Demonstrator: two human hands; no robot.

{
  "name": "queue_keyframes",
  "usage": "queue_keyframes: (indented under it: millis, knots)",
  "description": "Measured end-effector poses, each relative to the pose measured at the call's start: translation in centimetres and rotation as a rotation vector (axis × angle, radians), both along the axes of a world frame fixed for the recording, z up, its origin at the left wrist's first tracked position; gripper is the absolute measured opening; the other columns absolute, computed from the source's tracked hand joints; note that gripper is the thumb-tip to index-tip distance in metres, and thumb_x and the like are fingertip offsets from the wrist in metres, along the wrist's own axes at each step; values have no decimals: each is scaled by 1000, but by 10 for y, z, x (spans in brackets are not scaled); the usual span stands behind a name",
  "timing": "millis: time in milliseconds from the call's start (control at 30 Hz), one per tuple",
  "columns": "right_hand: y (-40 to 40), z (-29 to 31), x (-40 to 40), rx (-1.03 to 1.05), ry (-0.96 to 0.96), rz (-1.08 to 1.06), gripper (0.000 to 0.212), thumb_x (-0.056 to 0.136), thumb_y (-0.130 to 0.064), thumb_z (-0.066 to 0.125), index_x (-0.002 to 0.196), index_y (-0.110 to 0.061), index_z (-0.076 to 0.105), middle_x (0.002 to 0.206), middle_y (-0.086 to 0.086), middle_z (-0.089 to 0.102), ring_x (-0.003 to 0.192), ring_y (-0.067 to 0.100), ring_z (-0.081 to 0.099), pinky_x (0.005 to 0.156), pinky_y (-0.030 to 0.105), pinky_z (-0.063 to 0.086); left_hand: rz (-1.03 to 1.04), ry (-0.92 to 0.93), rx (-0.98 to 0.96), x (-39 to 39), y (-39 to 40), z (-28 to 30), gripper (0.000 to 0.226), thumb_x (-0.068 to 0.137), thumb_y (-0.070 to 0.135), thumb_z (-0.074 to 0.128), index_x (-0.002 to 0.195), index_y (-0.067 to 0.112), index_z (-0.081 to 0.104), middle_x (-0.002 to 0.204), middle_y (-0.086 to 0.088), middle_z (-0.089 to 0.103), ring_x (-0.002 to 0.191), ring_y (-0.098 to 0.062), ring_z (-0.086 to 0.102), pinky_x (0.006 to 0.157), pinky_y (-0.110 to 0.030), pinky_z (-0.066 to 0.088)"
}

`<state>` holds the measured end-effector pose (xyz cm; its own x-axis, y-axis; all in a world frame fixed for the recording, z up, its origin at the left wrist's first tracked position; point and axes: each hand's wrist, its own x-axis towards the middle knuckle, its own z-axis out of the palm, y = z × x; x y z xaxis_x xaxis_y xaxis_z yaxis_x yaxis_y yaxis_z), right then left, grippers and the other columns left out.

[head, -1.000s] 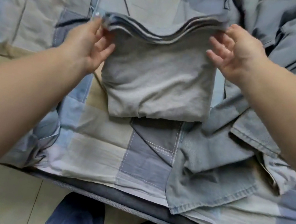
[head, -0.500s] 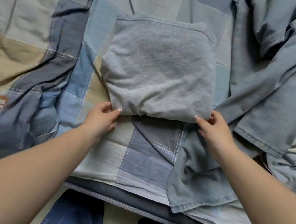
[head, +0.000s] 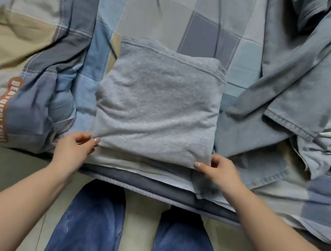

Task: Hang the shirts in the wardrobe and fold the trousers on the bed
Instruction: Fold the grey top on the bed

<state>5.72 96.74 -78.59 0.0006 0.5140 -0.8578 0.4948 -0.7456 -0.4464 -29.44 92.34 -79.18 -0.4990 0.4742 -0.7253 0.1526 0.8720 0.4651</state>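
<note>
soft grey folded trousers (head: 158, 107), both hands gripping

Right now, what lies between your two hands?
In the head view, the folded grey trousers; the left hand and right hand each pinch a near corner.

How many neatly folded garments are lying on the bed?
1: the folded grey fleece trousers in the middle of the patchwork bedspread, both hands holding its near corners. The crumpled blue denim clothes to its right are unfolded; others may be hidden beneath them.

Denim shirt (head: 308, 86) cut by the right edge; fingertips of both hands under folded trousers (head: 159, 105).
</note>
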Motion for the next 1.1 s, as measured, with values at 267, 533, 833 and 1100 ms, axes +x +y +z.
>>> queue_keyframes:
  millis: [267,533,833,1100]
  knots:
    - [-65,35,-16,399,-304,285,43,83,-17,70,122,-10,55,129,7,48,122,21,46,100,21,32,-221,298,67,21,-48,26,14,83,16,71,92,15,60,83,-1,59,82,-22,59,77,-29,42]
    - [11,17,-89,968,-392,934,58,68,-24,75,122,-5,63,138,19,51,129,36,46,100,69,30,-1281,473,626,90,51,25,49,84,20,50,128,-2,56,138,-22,51,130,-42,44,105,-60,33]
    - [67,-53,-48,970,-482,1217,68,85,-53,41,143,-17,41,152,15,33,140,32,31,111,60,13,-1520,685,404,69,125,-51,85,85,67,38,152,19,18,159,-12,13,148,-30,7,116,-50,-3]
    - [49,-45,-3,628,-512,660,82,89,-53,48,150,-8,18,157,12,19,144,27,18,117,44,13,-939,521,231,24,114,-44,85,86,61,51,151,17,19,158,-12,16,144,-31,19,116,-46,18]
